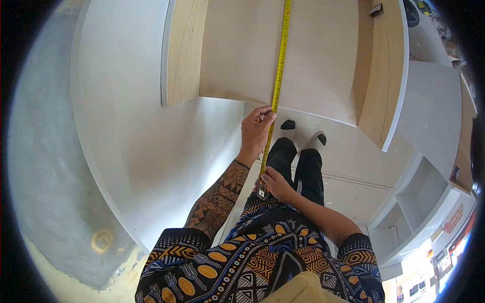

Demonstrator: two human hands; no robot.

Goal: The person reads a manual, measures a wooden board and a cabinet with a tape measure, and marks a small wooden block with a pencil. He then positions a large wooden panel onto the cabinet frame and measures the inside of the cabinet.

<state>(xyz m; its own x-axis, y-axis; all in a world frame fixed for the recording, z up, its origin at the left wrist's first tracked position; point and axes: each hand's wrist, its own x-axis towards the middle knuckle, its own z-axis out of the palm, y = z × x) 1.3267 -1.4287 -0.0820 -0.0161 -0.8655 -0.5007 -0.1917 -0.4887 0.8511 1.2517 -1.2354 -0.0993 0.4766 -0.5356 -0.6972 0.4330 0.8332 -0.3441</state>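
Observation:
A yellow tape measure blade runs down the light wood-faced cabinet panel and past its near edge. At that edge my left hand pinches the blade between thumb and fingers. Closer to my body, my right hand is closed around the tape measure case, which my fingers partly cover. The blade stretches between both hands. Its far end lies beyond the top of the view.
Raised side boards stand left and right of the panel. A large white panel rises on my left, beside a grey wall. White shelving stands at right. My feet are on the tiled floor.

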